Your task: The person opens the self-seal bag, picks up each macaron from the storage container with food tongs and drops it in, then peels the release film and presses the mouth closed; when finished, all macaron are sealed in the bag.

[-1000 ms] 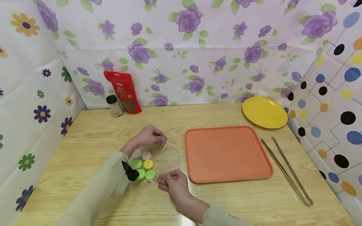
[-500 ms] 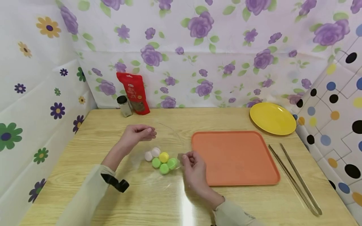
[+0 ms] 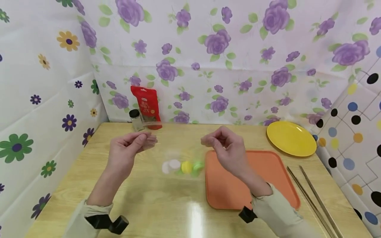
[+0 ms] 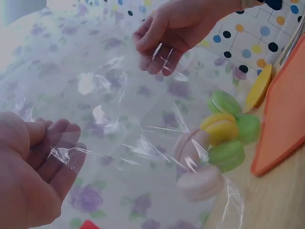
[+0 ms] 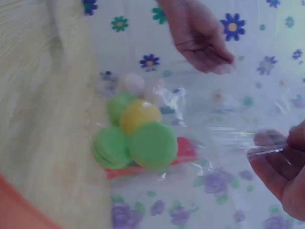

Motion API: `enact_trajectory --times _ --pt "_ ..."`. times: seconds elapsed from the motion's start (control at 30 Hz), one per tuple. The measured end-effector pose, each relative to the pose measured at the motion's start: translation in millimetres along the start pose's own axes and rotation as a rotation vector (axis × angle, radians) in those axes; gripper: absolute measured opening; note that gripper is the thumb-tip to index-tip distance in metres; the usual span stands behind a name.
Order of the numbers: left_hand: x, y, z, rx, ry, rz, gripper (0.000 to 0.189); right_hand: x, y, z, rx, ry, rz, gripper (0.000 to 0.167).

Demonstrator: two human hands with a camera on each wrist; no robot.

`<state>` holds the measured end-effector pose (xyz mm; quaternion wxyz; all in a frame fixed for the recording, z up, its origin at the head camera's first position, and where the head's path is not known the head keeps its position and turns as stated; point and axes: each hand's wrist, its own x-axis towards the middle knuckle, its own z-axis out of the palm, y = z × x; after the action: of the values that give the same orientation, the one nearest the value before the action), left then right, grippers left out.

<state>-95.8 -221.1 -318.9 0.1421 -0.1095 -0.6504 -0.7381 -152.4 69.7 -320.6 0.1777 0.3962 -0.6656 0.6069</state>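
Observation:
A clear plastic bag (image 4: 138,138) hangs between my two hands, lifted off the table. Macarons are gathered at its bottom: a yellow one (image 3: 187,167), pale pink ones (image 4: 200,183) and several green ones (image 5: 153,145). My left hand (image 3: 126,152) pinches the bag's upper left edge between thumb and fingers. On the other side my right hand (image 3: 232,152) pinches the upper right edge, partly in front of the orange tray (image 3: 226,195). In the head view the bag's film is nearly invisible and the macarons are blurred.
At the back left stand a black-capped jar (image 3: 137,120) and a red snack pouch (image 3: 147,105). A yellow plate (image 3: 291,138) lies at the back right, with long metal tongs (image 3: 317,200) in front of it. Patterned cloths (image 3: 190,82) enclose the wooden table (image 3: 160,205).
Both hands have risen from the table, lifting the bag with the macarons. The right hand has moved up and to the right, level with the left. The head view has shifted slightly.

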Motion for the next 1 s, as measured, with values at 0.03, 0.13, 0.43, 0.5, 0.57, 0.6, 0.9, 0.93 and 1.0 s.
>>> enact_trajectory --times 0.03,0.13,0.43,0.5,0.57,0.6,0.9,0.93,1.0 --pt "-2.7 2.6 3.6 -0.004 0.014 0.008 0.017 0.9 -2.5 -2.3 0.022 -0.019 0.019 0.011" --pt "-13.7 4.5 11.8 0.02 0.054 -0.009 0.016 -3.3 -6.9 -6.9 0.107 -0.05 0.123 0.009" --pt "-49.8 -17.0 24.1 -0.069 0.083 -0.064 0.014 -41.6 2.2 -5.2 0.285 -0.04 0.298 0.014" --pt "-57.9 -22.6 26.7 -0.104 0.073 -0.081 0.018 -49.7 3.4 -3.3 0.324 -0.026 0.318 0.017" --pt "-70.5 -27.2 25.6 -0.131 0.076 -0.095 0.021 -59.3 3.7 3.5 0.385 -0.018 0.354 0.019" --pt "-76.6 -29.4 25.4 -0.138 0.075 -0.097 0.022 -64.4 3.1 6.3 0.395 -0.008 0.383 0.02" --pt "-116.7 -54.5 34.0 -0.183 0.048 -0.073 0.031 -105.1 -8.2 18.5 0.237 0.172 0.835 0.018" --pt "-119.1 -56.6 35.3 -0.182 0.044 -0.059 0.032 -108.1 -8.3 18.9 0.22 0.184 0.876 0.018" --pt "-122.2 -59.6 37.7 -0.174 0.039 -0.015 0.035 -113.1 -7.9 19.4 0.181 0.193 0.926 0.016"
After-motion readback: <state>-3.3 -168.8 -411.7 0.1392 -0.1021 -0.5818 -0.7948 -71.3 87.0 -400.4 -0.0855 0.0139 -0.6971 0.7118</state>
